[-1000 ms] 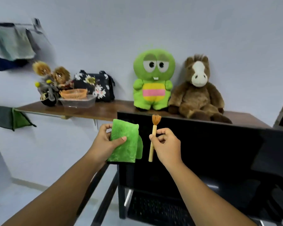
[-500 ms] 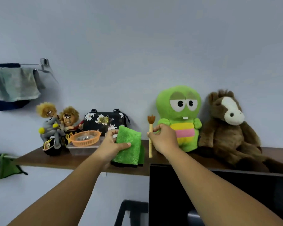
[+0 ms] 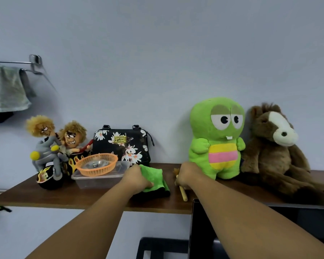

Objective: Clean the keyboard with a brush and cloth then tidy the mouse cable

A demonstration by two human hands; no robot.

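Near the shelf's (image 3: 45,195) front edge, the left hand (image 3: 137,179) pinches the cloth (image 3: 154,177) and the right hand (image 3: 188,175) grips the brush (image 3: 182,192), which may roll off if released.

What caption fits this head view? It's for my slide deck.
Left hand sets a green cloth and right hand a brush on the shelf.

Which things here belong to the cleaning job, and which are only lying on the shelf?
For the job:
- green cloth, under the left hand, on the shelf
- brush, held by the right hand

Just lying about:
- green plush toy
- brown plush horse
- floral bag
- orange basket on a clear box
- motorbike dolls
- towel on the rail
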